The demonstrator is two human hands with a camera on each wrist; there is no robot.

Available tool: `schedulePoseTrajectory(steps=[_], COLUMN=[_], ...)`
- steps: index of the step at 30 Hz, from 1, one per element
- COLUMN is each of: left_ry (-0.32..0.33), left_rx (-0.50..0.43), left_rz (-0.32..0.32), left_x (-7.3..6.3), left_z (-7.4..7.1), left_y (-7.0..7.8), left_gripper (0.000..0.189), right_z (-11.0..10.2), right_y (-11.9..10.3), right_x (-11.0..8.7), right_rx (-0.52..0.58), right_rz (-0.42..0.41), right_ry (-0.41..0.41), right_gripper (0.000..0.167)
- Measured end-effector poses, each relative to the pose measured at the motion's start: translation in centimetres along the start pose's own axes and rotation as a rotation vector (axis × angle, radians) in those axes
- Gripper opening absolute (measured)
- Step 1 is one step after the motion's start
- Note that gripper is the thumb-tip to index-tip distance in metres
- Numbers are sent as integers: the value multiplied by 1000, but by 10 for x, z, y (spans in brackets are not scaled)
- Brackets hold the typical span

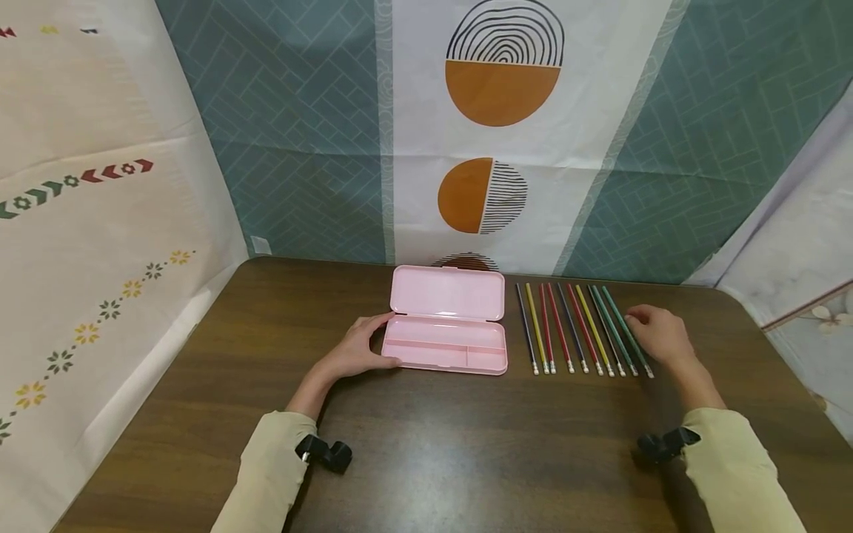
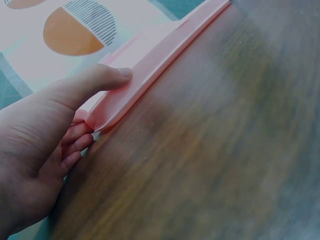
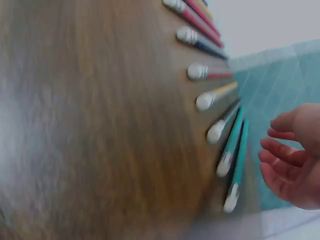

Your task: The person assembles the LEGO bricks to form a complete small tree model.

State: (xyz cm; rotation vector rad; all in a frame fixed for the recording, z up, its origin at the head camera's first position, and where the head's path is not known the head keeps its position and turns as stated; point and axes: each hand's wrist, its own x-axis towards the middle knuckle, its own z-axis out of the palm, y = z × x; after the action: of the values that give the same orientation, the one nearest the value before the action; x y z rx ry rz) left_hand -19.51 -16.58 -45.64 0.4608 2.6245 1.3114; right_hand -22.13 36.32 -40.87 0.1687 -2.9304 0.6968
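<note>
A pink pencil case [image 1: 445,344] lies on the table with its lid raised at the back, its divided compartments bare. My left hand [image 1: 356,348] grips the case's left end, thumb [image 2: 112,77] along the front wall and the other fingers around the corner. To the right of the case, several pencils lie side by side with their white eraser ends toward me. My right hand [image 1: 656,334] is just beside the rightmost green pencil [image 1: 628,331]. Its fingers [image 3: 282,160] are loosely bent, and nothing shows between them.
The row includes a dark blue pencil [image 1: 528,329] nearest the case, plus yellow, red and green ones. A brown wooden table [image 1: 493,451] carries everything. Patterned cloth [image 1: 313,148] hangs behind its far edge and on both sides.
</note>
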Motion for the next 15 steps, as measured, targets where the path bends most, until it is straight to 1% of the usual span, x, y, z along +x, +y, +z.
schedulePoseTrajectory(steps=[4, 9, 12, 15], left_ry=[2, 7, 8, 7], left_rx=[-3, -24, -48, -65], left_rz=[-14, -11, -6, -8], left_x=[-1, 0, 1, 2], left_z=[0, 0, 0, -1], left_y=[1, 0, 0, 0], left_gripper=[97, 98, 99, 100], right_z=[5, 17, 26, 39], right_y=[-27, -68, -91, -110], right_x=[4, 8, 15, 28], right_rx=[36, 73, 108, 139], right_rz=[-48, -124, -149, -152], right_ry=[8, -46, -78, -91], right_gripper=[30, 30, 32, 32])
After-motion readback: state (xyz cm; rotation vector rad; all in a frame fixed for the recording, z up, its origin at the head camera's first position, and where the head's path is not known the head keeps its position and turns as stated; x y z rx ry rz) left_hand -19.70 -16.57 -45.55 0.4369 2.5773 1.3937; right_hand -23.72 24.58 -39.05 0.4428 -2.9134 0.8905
